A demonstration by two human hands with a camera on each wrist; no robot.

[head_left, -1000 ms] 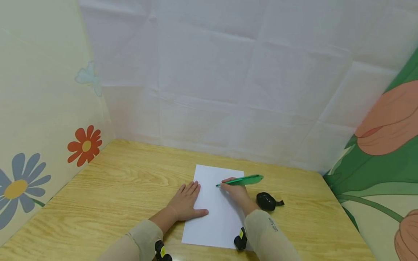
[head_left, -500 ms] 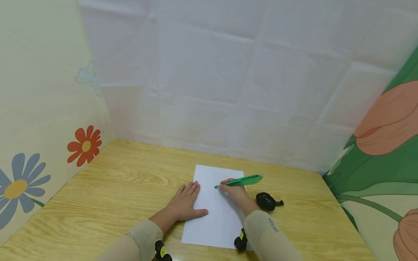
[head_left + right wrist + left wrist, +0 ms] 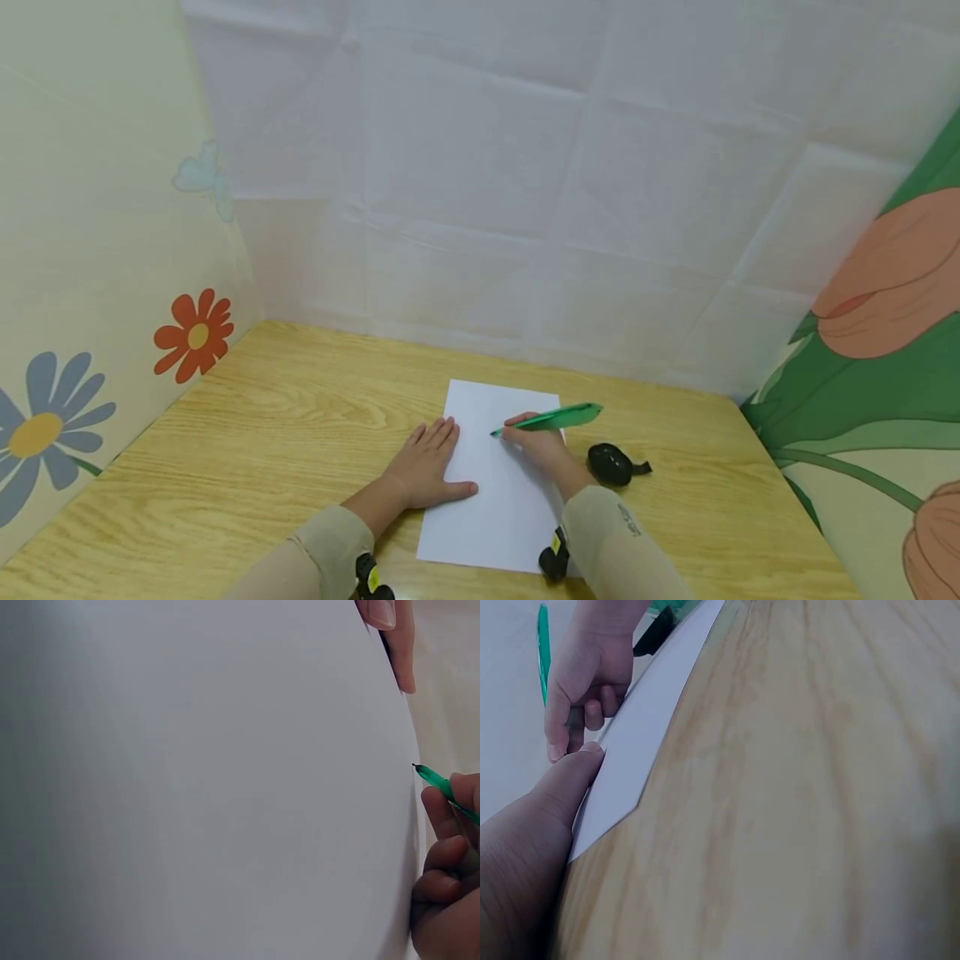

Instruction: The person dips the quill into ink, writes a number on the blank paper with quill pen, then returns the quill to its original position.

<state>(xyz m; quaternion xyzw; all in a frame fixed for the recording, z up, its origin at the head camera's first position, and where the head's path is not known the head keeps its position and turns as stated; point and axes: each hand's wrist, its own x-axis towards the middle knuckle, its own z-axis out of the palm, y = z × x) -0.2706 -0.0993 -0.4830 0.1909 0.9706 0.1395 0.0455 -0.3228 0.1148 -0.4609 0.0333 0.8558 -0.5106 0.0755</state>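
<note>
A white sheet of paper [image 3: 480, 529] lies on the wooden table, its upper part between my hands. My left hand [image 3: 429, 468] rests with fingers spread on the sheet's left edge, thumb reaching inward. In the right hand [image 3: 542, 448] a green pen [image 3: 566, 416] with a broad, leaf-like upper end is pinched between thumb and fingers. Seen from the right wrist, the dark tip of the pen [image 3: 431, 778] points at the paper [image 3: 225, 780]; I cannot tell whether it touches. No marks on the sheet can be made out.
To the right of my right hand sits a black rounded object [image 3: 610, 463] with a short strap. The wooden table [image 3: 300, 400] meets a white sheet hung behind it [image 3: 480, 208]. Flower-patterned panels stand at both sides.
The pen tip and right hand have shifted slightly left and toward me across the paper. My left hand and the sheet stay in place.
</note>
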